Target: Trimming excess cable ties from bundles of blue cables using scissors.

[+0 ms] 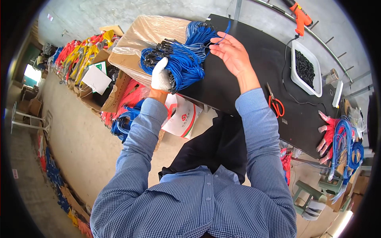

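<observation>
My left hand (pixel 161 78), in a white knitted glove with an orange cuff, is closed on a thick bundle of blue cables (pixel 184 67) with black ends. The bundle lies at the table's left edge beside a cardboard box lined with clear plastic. To its right, my bare right hand (pixel 232 52) has its fingers stretched out and apart, palm partly turned up. A single blue cable (pixel 228 27) curves up just past those fingertips; I cannot tell whether they touch it. More blue cables (pixel 198 31) lie behind the bundle, at the box's edge.
On the black table (pixel 254 47) lie red-handled scissors (pixel 275 102) and a white tray (pixel 293 67) of small black pieces. An orange heat gun (pixel 301 18) hangs behind. The plastic-lined box (pixel 131 65) and coloured cable heaps (pixel 85 51) are left, a green stool (pixel 307 198) lower right.
</observation>
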`<state>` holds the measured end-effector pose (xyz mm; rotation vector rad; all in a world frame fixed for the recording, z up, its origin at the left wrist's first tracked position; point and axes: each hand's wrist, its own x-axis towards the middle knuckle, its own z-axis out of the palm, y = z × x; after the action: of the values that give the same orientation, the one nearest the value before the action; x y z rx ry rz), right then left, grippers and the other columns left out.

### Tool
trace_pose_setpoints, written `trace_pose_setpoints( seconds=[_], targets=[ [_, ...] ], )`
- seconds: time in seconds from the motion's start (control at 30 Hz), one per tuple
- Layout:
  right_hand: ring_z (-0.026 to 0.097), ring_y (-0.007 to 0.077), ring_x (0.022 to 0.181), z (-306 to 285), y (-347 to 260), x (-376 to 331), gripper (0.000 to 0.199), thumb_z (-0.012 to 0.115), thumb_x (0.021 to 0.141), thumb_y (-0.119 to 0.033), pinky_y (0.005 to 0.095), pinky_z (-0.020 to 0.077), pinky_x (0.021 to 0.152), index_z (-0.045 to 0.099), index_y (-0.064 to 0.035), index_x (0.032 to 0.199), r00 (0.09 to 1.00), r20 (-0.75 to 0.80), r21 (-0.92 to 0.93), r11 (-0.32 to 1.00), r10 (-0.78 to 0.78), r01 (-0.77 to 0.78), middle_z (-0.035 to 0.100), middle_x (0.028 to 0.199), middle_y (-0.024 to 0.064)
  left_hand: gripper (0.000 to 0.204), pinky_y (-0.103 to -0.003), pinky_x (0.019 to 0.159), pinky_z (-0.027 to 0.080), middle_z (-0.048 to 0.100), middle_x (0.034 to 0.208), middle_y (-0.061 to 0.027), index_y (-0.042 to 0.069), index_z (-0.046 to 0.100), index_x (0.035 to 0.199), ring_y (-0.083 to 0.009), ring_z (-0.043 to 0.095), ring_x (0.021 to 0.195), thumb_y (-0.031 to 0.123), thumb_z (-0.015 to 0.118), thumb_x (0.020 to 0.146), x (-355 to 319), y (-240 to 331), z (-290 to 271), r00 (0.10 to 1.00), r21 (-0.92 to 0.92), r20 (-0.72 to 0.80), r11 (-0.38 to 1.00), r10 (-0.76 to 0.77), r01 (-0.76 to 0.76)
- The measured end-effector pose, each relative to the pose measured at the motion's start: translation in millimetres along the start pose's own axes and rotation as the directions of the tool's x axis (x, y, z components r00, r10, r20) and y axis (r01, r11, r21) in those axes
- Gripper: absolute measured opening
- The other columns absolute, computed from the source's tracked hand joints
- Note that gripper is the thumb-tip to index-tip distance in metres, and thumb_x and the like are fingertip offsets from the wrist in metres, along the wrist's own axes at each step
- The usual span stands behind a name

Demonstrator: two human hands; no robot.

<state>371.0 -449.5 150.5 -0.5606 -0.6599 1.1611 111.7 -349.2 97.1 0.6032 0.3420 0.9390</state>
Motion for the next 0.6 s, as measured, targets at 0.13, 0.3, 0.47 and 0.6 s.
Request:
trace_pose_setpoints(
  seconds=[0.13, 0.3, 0.47, 0.6],
  targets=[
    [0.073, 0.0244, 0.100, 2.9, -2.6, -0.9, 0.039, 0.062, 0.098, 0.002, 0.0379, 0.0601, 0.090, 0.058, 0.0008, 0.137, 0.998, 0.056, -0.415, 0.909, -0.026, 0.047, 0.071, 0.119, 0.0152, 0.061, -0.054, 0.109, 0.051, 0.068, 0.132, -0.0196, -0.001, 0.057, 0.141, -0.0382, 0.066, 0.119, 0.033, 0.073, 0.093, 4.9, -3.2, -8.4, 1.000, -0.068, -0.015, 0.998, 0.006, -0.007],
    [0.072, 0.0208, 0.091, -25.7, 13.3, -8.1, 0.029, 0.062, 0.099, -0.001, 0.0345, 0.0600, 0.082, 0.062, 0.0006, 0.129, 0.968, -0.249, -0.245, 0.967, 0.012, -0.075, 0.072, 0.118, 0.0149, 0.068, -0.056, 0.113, 0.046, 0.062, 0.141, -0.0196, 0.002, 0.052, 0.146, -0.0398, 0.061, 0.126, 0.042, 0.070, 0.095, 6.9, -9.0, -22.2, 0.991, -0.069, -0.088, 0.991, 0.105, -0.111],
    [0.072, 0.0204, 0.096, -33.3, 30.9, -27.8, 0.028, 0.065, 0.098, -0.002, 0.0350, 0.0594, 0.087, 0.064, 0.0008, 0.126, 0.970, -0.241, -0.220, 0.972, 0.027, -0.082, 0.074, 0.115, 0.0154, 0.069, -0.057, 0.113, 0.046, 0.061, 0.142, -0.0196, 0.002, 0.051, 0.147, -0.0400, 0.061, 0.126, 0.042, 0.070, 0.094, 7.0, -12.7, -38.4, 0.984, -0.074, -0.136, 0.989, 0.115, -0.126],
    [0.072, 0.0238, 0.104, -24.1, 38.0, -34.1, 0.028, 0.064, 0.099, -0.002, 0.0373, 0.0593, 0.092, 0.064, 0.0007, 0.127, 0.983, -0.179, -0.466, 0.878, 0.030, -0.111, 0.073, 0.118, 0.0169, 0.071, -0.058, 0.113, 0.047, 0.062, 0.141, -0.0200, 0.002, 0.051, 0.147, -0.0404, 0.061, 0.125, 0.042, 0.072, 0.092, 4.0, -16.1, -40.1, 0.989, -0.140, -0.135, 0.987, 0.063, -0.082]
  ],
)
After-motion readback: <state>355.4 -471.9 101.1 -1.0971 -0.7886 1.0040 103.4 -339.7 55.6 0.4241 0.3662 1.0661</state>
